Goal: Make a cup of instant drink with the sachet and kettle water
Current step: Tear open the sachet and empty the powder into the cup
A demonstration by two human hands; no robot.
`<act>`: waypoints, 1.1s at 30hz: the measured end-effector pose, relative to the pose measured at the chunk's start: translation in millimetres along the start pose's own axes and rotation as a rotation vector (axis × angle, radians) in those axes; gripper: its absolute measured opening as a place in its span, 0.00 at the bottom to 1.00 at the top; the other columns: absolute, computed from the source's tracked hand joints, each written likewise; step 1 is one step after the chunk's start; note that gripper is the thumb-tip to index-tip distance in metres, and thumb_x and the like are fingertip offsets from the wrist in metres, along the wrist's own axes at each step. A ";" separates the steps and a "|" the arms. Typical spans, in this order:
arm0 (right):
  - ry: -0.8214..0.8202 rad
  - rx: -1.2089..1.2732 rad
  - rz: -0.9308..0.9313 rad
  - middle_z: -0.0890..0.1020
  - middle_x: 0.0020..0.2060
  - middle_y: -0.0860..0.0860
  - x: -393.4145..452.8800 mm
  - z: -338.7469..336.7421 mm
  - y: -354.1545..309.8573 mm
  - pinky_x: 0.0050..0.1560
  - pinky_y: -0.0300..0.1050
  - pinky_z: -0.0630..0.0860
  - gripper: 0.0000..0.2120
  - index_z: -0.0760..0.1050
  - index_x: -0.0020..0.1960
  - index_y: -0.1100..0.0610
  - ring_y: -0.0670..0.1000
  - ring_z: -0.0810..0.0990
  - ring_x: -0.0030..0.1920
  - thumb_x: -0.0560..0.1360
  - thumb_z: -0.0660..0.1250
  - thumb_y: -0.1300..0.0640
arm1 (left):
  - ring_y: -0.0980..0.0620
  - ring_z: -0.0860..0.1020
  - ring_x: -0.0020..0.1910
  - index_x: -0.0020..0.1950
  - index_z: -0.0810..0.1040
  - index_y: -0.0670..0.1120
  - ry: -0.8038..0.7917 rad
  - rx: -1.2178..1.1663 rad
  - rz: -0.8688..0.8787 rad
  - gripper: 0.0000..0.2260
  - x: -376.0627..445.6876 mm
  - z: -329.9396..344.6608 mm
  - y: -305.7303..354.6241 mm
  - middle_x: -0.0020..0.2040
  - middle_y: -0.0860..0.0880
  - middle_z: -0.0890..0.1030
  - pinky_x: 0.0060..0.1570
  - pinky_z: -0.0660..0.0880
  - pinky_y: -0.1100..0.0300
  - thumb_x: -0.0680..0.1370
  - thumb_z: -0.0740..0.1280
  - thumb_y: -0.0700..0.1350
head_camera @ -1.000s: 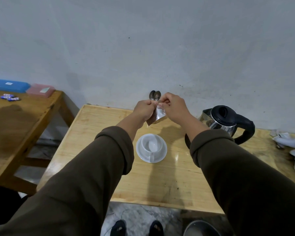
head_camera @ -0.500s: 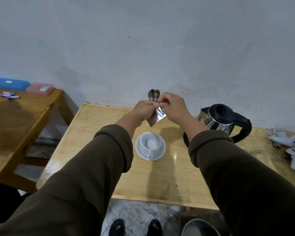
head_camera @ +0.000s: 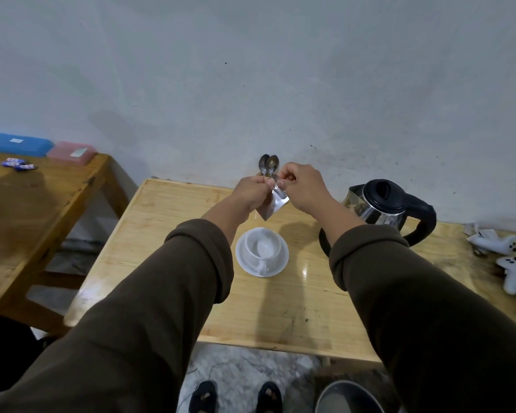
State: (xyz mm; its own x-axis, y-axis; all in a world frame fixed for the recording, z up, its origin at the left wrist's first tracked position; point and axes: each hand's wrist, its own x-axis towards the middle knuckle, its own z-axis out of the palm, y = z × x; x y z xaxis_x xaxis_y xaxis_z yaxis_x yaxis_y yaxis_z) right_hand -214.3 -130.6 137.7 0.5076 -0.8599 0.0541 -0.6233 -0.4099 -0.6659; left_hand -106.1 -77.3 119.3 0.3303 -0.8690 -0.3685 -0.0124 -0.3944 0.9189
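Head view, both hands raised above the light wooden table (head_camera: 167, 242): left hand (head_camera: 252, 193) pinches the top edge of a silver sachet (head_camera: 273, 204), and two spoons (head_camera: 268, 166) rise from the same fist, handles hidden inside it. Right hand (head_camera: 303, 190) pinches the sachet's upper corner with curled fingertips; whether the top is torn open cannot be determined. Sachet hangs tilted, above and behind a white cup (head_camera: 262, 248) standing on a white saucer (head_camera: 280, 260); the cup's contents cannot be made out. Steel kettle (head_camera: 382, 208) with black lid stands right of the cup, its base partly hidden by the right sleeve (head_camera: 414, 293). White toy figures (head_camera: 501, 254) lie at the right edge, partly cut off.
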 end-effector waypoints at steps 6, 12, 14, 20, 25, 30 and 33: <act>-0.037 0.088 -0.075 0.74 0.35 0.46 -7.7 0.4 -0.8 0.36 0.25 0.66 0.04 0.73 0.43 0.60 0.44 0.70 0.37 0.75 0.64 0.67 | 0.57 0.69 0.34 0.39 0.75 0.49 0.026 -0.018 -0.020 0.11 0.5 -1.2 -1.6 0.36 0.51 0.73 0.32 0.64 0.65 0.80 0.59 0.42; -0.120 0.144 -0.061 0.74 0.36 0.46 -9.9 1.8 3.0 0.46 0.38 0.71 0.13 0.71 0.37 0.51 0.49 0.73 0.43 0.75 0.64 0.67 | 0.52 0.71 0.40 0.35 0.74 0.50 0.065 -0.045 -0.049 0.13 2.4 -1.3 -8.6 0.35 0.51 0.73 0.33 0.66 0.64 0.78 0.60 0.41; -0.142 0.147 -0.047 0.74 0.35 0.45 -10.8 3.5 4.5 0.50 0.44 0.72 0.15 0.70 0.35 0.49 0.50 0.74 0.44 0.75 0.64 0.67 | 0.52 0.71 0.39 0.34 0.73 0.51 0.077 -0.052 -0.056 0.13 3.3 -2.1 -11.3 0.34 0.51 0.73 0.33 0.65 0.64 0.79 0.60 0.42; -0.050 0.083 0.054 0.75 0.38 0.51 -10.0 8.5 11.2 0.43 0.39 0.70 0.05 0.72 0.43 0.57 0.50 0.73 0.43 0.75 0.64 0.65 | 0.50 0.77 0.34 0.34 0.74 0.50 -0.059 0.012 -0.139 0.15 -3.6 -2.9 -18.7 0.33 0.48 0.77 0.43 0.68 0.59 0.80 0.60 0.49; -0.049 0.000 0.165 0.71 0.31 0.44 -15.0 25.9 25.5 0.38 0.37 0.73 0.05 0.73 0.42 0.55 0.51 0.73 0.42 0.75 0.65 0.63 | 0.52 0.75 0.33 0.39 0.73 0.48 -0.139 -0.007 -0.246 0.11 -6.8 -5.3 -34.6 0.34 0.47 0.76 0.35 0.72 0.62 0.81 0.60 0.45; -0.112 -0.008 0.290 0.79 0.41 0.52 -20.4 49.5 37.2 0.54 0.54 0.80 0.05 0.75 0.42 0.55 0.54 0.79 0.47 0.74 0.66 0.63 | 0.53 0.72 0.31 0.41 0.73 0.45 -0.134 0.016 -0.345 0.08 -8.0 -7.3 -55.3 0.34 0.47 0.73 0.27 0.75 0.65 0.81 0.62 0.42; -0.122 -0.024 0.334 0.78 0.43 0.52 -23.2 61.4 43.0 0.50 0.44 0.77 0.04 0.75 0.42 0.54 0.54 0.79 0.48 0.74 0.67 0.61 | 0.52 0.72 0.28 0.39 0.72 0.43 -0.099 0.006 -0.364 0.10 -7.7 -6.0 -63.6 0.33 0.44 0.72 0.20 0.73 0.70 0.81 0.60 0.37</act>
State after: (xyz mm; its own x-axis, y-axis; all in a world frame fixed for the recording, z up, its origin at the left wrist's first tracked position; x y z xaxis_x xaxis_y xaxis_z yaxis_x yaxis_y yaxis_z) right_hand -216.3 -109.5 62.1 0.3400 -0.9055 -0.2540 -0.7800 -0.1205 -0.6141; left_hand -102.2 -43.6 64.5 0.2209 -0.6966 -0.6826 0.0833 -0.6839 0.7248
